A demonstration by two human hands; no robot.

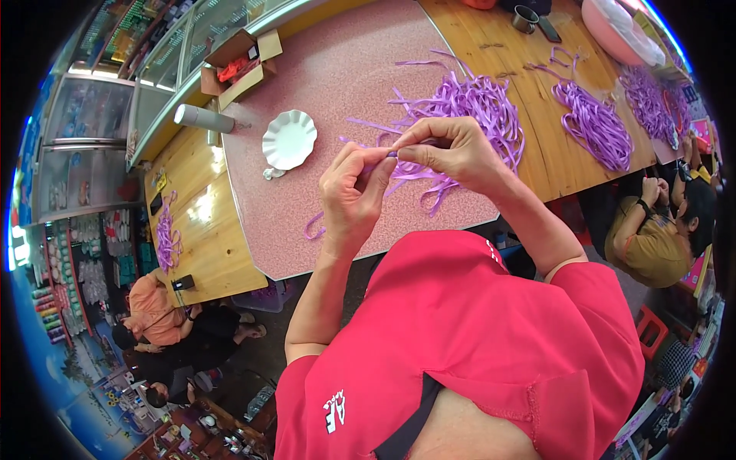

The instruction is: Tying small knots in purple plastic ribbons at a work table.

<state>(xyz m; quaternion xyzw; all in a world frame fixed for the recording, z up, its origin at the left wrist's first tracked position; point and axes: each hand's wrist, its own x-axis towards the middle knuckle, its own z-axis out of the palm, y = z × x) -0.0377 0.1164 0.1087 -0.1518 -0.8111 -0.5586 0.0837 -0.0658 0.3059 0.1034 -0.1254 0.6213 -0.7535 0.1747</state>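
Over the pink speckled tabletop [337, 84], my two hands meet fingertip to fingertip. My left hand [353, 188] pinches a narrow purple ribbon [392, 154] between thumb and fingers. Close against it, my right hand [452, 156] pinches the same small stretch of ribbon from the other side. The fingers cover most of the held part, so its exact shape is hard to see. Just beyond my right hand lies a large tangled heap of purple ribbons [483, 107], with loose strands trailing left beneath my fingers.
Left of my hands is a white scalloped dish [290, 139], near a grey-white cylinder [204, 118] and an open cardboard box [244, 67]. More ribbon bundles [594, 126] lie on the wooden table [537, 92] at right, below a metal mug [524, 19]. Other people sit at both sides.
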